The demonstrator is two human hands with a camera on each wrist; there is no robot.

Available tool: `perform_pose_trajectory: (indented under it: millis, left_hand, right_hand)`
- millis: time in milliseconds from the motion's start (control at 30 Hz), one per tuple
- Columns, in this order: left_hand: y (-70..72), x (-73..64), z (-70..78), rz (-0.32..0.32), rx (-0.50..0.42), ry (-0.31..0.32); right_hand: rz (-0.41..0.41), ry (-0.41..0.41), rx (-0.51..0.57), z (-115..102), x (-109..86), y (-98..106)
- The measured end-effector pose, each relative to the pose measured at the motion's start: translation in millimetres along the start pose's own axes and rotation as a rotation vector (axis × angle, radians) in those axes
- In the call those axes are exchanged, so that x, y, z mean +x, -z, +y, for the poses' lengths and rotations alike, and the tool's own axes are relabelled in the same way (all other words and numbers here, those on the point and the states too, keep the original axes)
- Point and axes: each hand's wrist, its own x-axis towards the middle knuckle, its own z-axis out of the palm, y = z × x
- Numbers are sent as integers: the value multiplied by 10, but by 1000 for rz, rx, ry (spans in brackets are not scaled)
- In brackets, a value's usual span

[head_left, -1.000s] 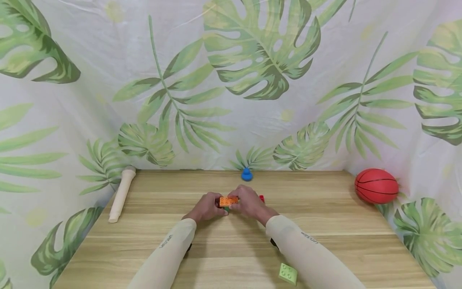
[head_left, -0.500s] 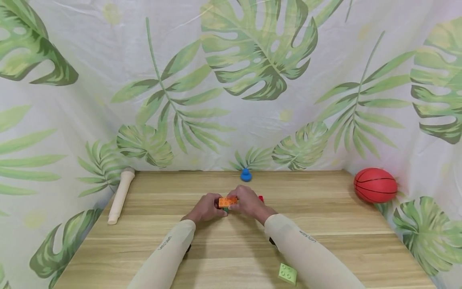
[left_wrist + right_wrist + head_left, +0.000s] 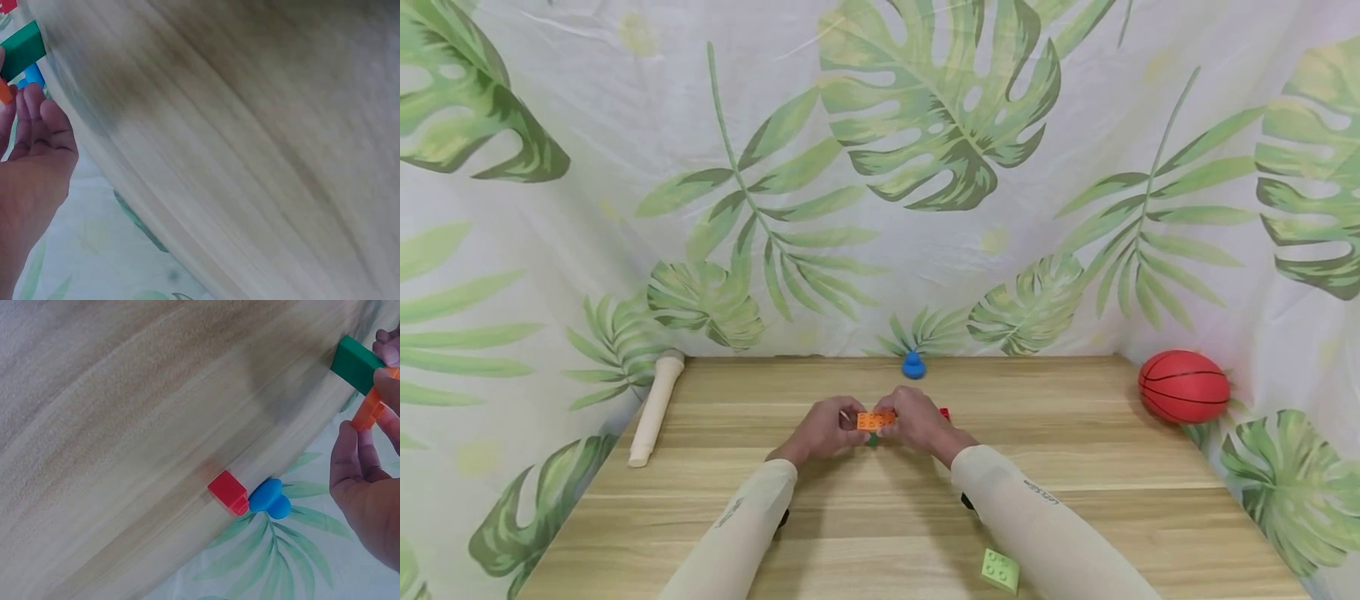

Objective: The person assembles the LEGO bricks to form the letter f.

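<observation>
An orange toy building brick (image 3: 872,422) with studs on top sits over a green building brick (image 3: 357,364), whose block juts out below it. My right hand (image 3: 913,417) pinches the right end of the orange brick between thumb and fingers. At the other end, my left hand (image 3: 826,427) holds the orange brick by its left end with thumb and fingertips. In the left wrist view the left hand's other fingers (image 3: 57,122) are loosely curled beside the bricks. Only a small part of the green brick (image 3: 872,439) shows between the hands in the head view.
A red brick (image 3: 229,492) stands just past the right hand, and a blue rounded piece (image 3: 913,365) lies at the back edge. A light green brick (image 3: 1000,571) is near the right forearm. A beige baton-like stick (image 3: 657,410) lies left, a red ball (image 3: 1184,387) right.
My left hand and forearm have shifted slightly left, and its fingers have moved outward along the orange brick's left end. The right hand stays on the orange brick.
</observation>
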Motion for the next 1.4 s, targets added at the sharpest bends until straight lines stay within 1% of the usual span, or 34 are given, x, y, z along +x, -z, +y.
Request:
perform_pose_trajectory:
  millis: [67, 200, 367, 633, 767, 900, 1033, 1200, 1400]
  left_hand:
    - [5, -4, -7, 8, -25, 7]
    - [18, -17, -9, 24, -46, 11]
    - [30, -23, 8, 22, -60, 13]
    - [33, -4, -35, 18, -53, -38]
    - [25, -4, -64, 14, -47, -56]
    - [28, -1, -72, 14, -57, -55]
    - [31, 4, -76, 11, -69, -66]
    - [32, 11, -77, 5, -71, -83]
    - [33, 27, -61, -6, -84, -80]
  right_hand:
    - [-1, 7, -4, -3, 0, -2]
    - [-3, 7, 6, -22, -3, -10]
    - [-3, -2, 14, -24, 1, -19]
    - [11, 12, -12, 13, -1, -25]
    - [25, 8, 1, 17, -19, -40]
    - [43, 13, 13, 28, -23, -64]
    - [52, 16, 3, 50, -34, -92]
    - [37, 8, 0, 70, -79, -107]
    - [6, 51, 13, 107, -158, -54]
